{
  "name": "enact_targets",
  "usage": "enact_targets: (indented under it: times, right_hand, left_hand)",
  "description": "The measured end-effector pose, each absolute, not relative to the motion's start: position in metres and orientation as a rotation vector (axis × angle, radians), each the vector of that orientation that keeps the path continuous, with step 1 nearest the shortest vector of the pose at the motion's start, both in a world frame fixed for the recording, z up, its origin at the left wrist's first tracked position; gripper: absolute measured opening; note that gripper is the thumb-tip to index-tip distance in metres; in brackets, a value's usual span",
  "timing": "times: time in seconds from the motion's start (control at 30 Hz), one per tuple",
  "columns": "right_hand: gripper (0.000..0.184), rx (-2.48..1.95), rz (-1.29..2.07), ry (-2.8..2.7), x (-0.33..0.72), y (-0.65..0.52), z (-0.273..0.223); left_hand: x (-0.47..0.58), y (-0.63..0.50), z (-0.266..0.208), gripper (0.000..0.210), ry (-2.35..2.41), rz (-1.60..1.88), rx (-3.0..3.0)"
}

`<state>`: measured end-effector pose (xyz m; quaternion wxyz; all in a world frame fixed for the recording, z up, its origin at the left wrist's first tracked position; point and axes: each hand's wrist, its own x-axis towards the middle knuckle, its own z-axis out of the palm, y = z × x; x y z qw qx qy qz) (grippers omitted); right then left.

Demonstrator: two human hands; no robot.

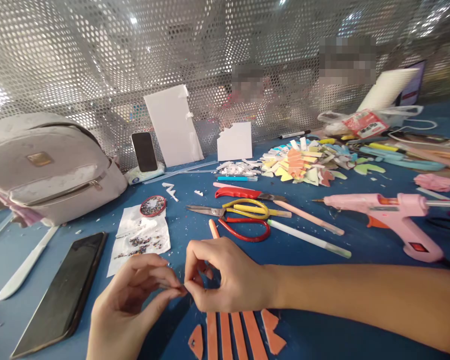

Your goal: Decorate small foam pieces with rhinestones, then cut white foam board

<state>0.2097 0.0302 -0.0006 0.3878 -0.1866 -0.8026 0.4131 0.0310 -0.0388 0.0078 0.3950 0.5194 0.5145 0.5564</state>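
My left hand (125, 305) and my right hand (234, 280) meet above the blue table, each with thumb and forefinger pinched together. Whatever is between the fingertips is too small to make out. Just below my right hand lie several flat orange strips (239, 337) in a row, partly hidden by it. At their left is a pointed orange piece (197, 342) with a small hole, and at their right a notched orange piece (273, 332). A white paper (159, 235) with small dark bits rests beyond my left hand, with a red-rimmed round dish (153, 206) at its top edge.
Scissors (243, 215) with yellow and red handles and a red-handled cutting tool (238, 192) lie ahead. A pink glue gun (390, 207) is at right. Phone (60, 295), white plastic knife (26, 267) and backpack (52, 170) are left. Coloured scraps (303, 162) are piled behind.
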Motion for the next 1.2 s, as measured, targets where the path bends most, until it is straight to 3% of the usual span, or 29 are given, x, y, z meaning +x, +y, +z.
enact_targets:
  times: [1.2]
  right_hand:
    - [0.014,-0.475,0.9,-2.099,0.211,0.0295,0.0002]
  left_hand:
    - [0.0265,-0.0407,0.0054,0.023,1.369,1.38,1.422]
